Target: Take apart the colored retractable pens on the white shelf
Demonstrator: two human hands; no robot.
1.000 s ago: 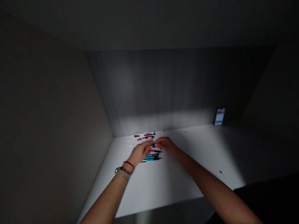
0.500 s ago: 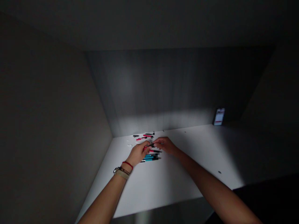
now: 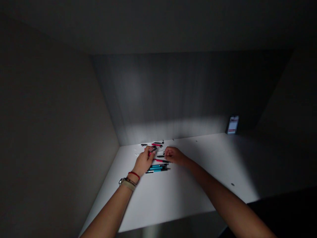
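On a white tabletop (image 3: 188, 185) lit by a narrow beam, my left hand (image 3: 143, 162) is closed around a red pen part (image 3: 151, 151), lifted a little toward the far pile. My right hand (image 3: 174, 155) is closed beside it, pinching a small black pen piece (image 3: 160, 156). Between and below the hands lies a row of pens: a red one (image 3: 159, 161) and blue ones (image 3: 158, 168) side by side. Further back, loose red and black pen parts (image 3: 155, 144) lie near the wall.
A dark wall (image 3: 173, 96) stands right behind the table and another wall (image 3: 49, 132) closes the left side. A small lit phone-like object (image 3: 233, 125) leans at the back right. A tiny dark speck (image 3: 232, 184) lies on the right of the table.
My hands, which held a pen together, have come apart. The left hand has moved back and left with the red part; the right hand stays with the black piece.
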